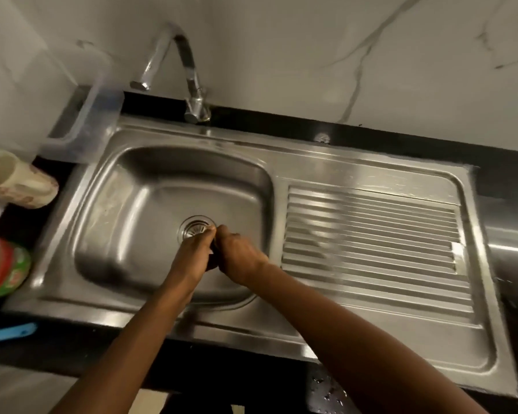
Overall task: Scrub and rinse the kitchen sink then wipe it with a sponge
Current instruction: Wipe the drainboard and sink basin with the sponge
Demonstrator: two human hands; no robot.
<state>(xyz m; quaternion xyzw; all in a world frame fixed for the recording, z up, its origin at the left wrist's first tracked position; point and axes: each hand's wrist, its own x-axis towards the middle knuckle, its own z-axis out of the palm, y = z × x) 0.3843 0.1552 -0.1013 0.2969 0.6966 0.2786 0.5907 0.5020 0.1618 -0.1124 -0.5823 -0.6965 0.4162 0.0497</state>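
The stainless steel sink [126,204] has a basin on the left, with a round drain [195,228] in its floor. My left hand [192,253] and my right hand [241,256] meet over the basin, just in front of the drain. Both have curled fingers closed round a small dark object [213,259] squeezed between them. Most of that object is hidden, so I cannot tell what it is. The chrome tap [189,70] stands behind the basin, and no water stream shows.
A ribbed draining board [371,249] fills the sink's right half. At the left stand a clear plastic container [81,115], a cream mug [15,180] on its side, a red and green tub [3,264] and a blue handle [9,333]. A black counter [281,121] and a marble wall lie behind.
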